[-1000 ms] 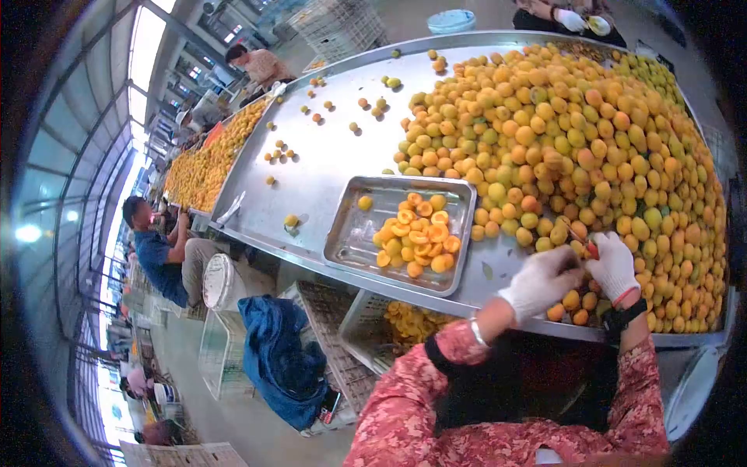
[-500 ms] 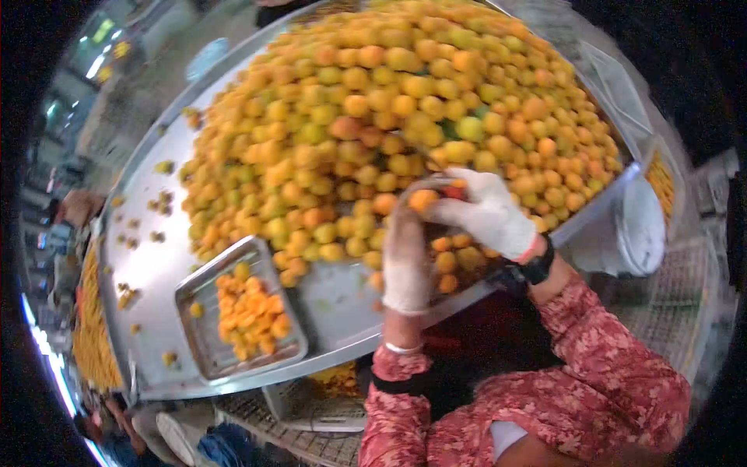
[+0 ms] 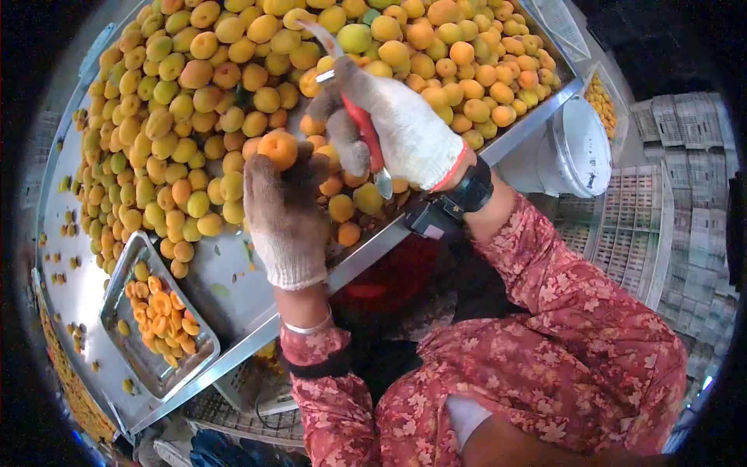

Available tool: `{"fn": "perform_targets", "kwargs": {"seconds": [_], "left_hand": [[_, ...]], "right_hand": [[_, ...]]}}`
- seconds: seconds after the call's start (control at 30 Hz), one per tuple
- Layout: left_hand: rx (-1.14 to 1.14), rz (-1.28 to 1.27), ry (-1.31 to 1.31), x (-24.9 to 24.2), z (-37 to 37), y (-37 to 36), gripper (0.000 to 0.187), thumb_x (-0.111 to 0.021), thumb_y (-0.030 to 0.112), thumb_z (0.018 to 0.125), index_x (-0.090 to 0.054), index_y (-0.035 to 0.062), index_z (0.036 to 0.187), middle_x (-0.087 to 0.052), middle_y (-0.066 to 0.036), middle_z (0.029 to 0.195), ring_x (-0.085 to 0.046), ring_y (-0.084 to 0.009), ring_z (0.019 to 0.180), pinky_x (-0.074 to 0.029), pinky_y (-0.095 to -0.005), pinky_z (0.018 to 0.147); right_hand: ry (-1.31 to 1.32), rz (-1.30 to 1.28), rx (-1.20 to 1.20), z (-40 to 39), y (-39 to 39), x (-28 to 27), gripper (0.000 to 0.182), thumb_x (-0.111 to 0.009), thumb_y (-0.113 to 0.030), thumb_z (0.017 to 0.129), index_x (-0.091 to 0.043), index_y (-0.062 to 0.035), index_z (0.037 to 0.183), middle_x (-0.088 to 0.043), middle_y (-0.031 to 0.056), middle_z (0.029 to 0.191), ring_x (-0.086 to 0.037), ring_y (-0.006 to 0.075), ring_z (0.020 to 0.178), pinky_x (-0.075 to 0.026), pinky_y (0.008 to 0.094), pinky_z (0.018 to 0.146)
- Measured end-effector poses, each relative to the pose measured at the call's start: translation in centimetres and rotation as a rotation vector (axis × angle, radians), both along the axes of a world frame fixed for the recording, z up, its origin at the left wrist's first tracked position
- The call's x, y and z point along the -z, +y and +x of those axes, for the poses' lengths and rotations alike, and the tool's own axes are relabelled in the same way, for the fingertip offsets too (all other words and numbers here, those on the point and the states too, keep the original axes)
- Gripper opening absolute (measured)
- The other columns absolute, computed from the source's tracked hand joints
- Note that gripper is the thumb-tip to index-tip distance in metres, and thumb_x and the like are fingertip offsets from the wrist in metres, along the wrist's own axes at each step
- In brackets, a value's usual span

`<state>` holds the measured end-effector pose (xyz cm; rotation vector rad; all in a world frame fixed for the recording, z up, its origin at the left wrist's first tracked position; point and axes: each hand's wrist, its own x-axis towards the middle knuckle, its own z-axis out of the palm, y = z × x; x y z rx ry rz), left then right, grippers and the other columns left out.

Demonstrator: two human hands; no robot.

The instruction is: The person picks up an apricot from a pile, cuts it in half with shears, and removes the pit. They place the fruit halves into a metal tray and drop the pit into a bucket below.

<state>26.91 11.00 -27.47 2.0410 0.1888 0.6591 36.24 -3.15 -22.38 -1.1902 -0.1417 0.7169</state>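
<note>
Big metal table (image 3: 233, 288) piled high with a heap of apricots (image 3: 233, 70). White bucket (image 3: 580, 148) and stacked grey crates (image 3: 677, 202) off to the right side. Metal tray (image 3: 148, 354) near the table's edge, with cut apricot halves (image 3: 159, 315) inside. Left hand (image 3: 284, 214) in a white glove, pinching one orange apricot (image 3: 278, 149) at the fingertips, just above the heap. Right hand (image 3: 393, 128) in a white glove, closed tight around a red-handled knife (image 3: 359, 121), blade up, just beside that apricot.
</note>
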Motion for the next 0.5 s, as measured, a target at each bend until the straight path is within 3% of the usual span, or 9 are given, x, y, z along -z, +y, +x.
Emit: {"fn": "perform_targets", "kwargs": {"seconds": [0.1, 0.13, 0.23, 0.3, 0.33, 0.37, 0.43, 0.47, 0.5], "left_hand": [[0.115, -0.166, -0.003, 1.8, -0.3, 0.6, 0.027, -0.049, 0.021, 0.102, -0.054, 0.0014, 0.120, -0.065, -0.014, 0.109, -0.065, -0.0236, 0.095, -0.054, -0.0350, 0.085], [0.161, -0.613, -0.090, 0.2, -0.4, -0.8, 0.023, -0.053, 0.008, 0.098, -0.053, 0.0025, 0.121, -0.064, -0.014, 0.110, -0.064, -0.0235, 0.097, -0.055, -0.0364, 0.086], [0.080, -0.511, -0.123, 0.6, -0.5, -0.6, 0.026, -0.058, 0.001, 0.093, -0.052, 0.0021, 0.119, -0.064, -0.013, 0.110, -0.064, -0.0235, 0.097, -0.056, -0.0380, 0.086], [0.109, -0.743, -0.201, 1.3, -0.5, 0.2, 0.039, -0.061, -0.007, 0.083, -0.054, 0.0003, 0.121, -0.064, -0.010, 0.107, -0.064, -0.0210, 0.098, -0.052, -0.0326, 0.086], [0.165, -1.126, -0.171, 0.3, -0.9, 0.2, 0.042, -0.065, -0.004, 0.081, -0.053, -0.0001, 0.121, -0.064, -0.010, 0.105, -0.063, -0.0200, 0.097, -0.051, -0.0316, 0.086], [0.153, -1.116, -0.155, 0.5, -1.1, 0.3, 0.042, -0.065, -0.004, 0.081, -0.053, -0.0001, 0.121, -0.064, -0.010, 0.105, -0.063, -0.0200, 0.097, -0.051, -0.0316, 0.086], [0.037, -0.442, -0.243, 0.7, -0.8, 0.8, 0.044, -0.069, 0.000, 0.079, -0.052, -0.0001, 0.120, -0.065, -0.010, 0.104, -0.063, -0.0199, 0.095, -0.051, -0.0317, 0.085], [0.118, -1.137, -0.261, 1.0, -0.8, 1.6, 0.024, -0.056, 0.018, 0.096, -0.053, 0.0022, 0.114, -0.063, -0.012, 0.104, -0.063, -0.0219, 0.093, -0.054, -0.0358, 0.082], [0.122, -1.135, -0.268, 1.1, -0.6, 1.7, 0.024, -0.056, 0.018, 0.096, -0.053, 0.0022, 0.114, -0.063, -0.012, 0.104, -0.063, -0.0219, 0.093, -0.054, -0.0358, 0.082]], "right_hand": [[-0.110, -0.034, -0.009, -0.1, -0.5, 0.2, 0.063, -0.044, -0.064, 0.095, -0.063, -0.0039, 0.096, -0.052, 0.0004, 0.057, -0.048, 0.0097, 0.046, -0.034, 0.0233, 0.043], [-0.161, -0.106, -0.017, -0.4, -0.6, -0.1, 0.063, -0.044, -0.064, 0.095, -0.063, -0.0042, 0.096, -0.052, 0.0004, 0.057, -0.048, 0.0095, 0.045, -0.033, 0.0239, 0.043], [-0.166, -0.038, -0.039, -1.0, -0.3, 0.5, 0.066, -0.041, -0.066, 0.095, -0.062, -0.0039, 0.096, -0.050, -0.0015, 0.055, -0.045, 0.0087, 0.043, -0.031, 0.0239, 0.041], [-0.277, -0.108, -0.069, -1.6, -0.2, 0.9, 0.069, -0.039, -0.068, 0.094, -0.062, -0.0031, 0.099, -0.049, -0.0014, 0.054, -0.043, 0.0077, 0.041, -0.031, 0.0222, 0.040], [-0.249, -0.094, -0.075, -2.2, -0.1, 0.7, 0.069, -0.039, -0.068, 0.094, -0.062, -0.0031, 0.099, -0.049, -0.0014, 0.054, -0.043, 0.0077, 0.041, -0.031, 0.0222, 0.040], [-0.306, -0.152, -0.081, -2.8, -0.1, 0.1, 0.070, -0.038, -0.067, 0.095, -0.063, -0.0023, 0.100, -0.050, -0.0010, 0.055, -0.044, 0.0079, 0.041, -0.031, 0.0225, 0.040], [-0.377, -0.199, -0.085, -3.4, 0.0, -0.6, 0.070, -0.038, -0.067, 0.095, -0.063, -0.0014, 0.100, -0.051, -0.0005, 0.055, -0.045, 0.0081, 0.042, -0.032, 0.0228, 0.040], [-0.396, -0.210, -0.112, -3.5, -0.1, -1.0, 0.060, -0.043, -0.059, 0.097, -0.062, -0.0025, 0.098, -0.052, 0.0006, 0.056, -0.047, 0.0090, 0.043, -0.035, 0.0241, 0.041], [-0.413, -0.225, -0.140, -3.5, -0.2, -1.2, 0.050, -0.047, -0.051, 0.099, -0.061, -0.0036, 0.095, -0.052, 0.0017, 0.058, -0.049, 0.0100, 0.044, -0.038, 0.0254, 0.043]]}}
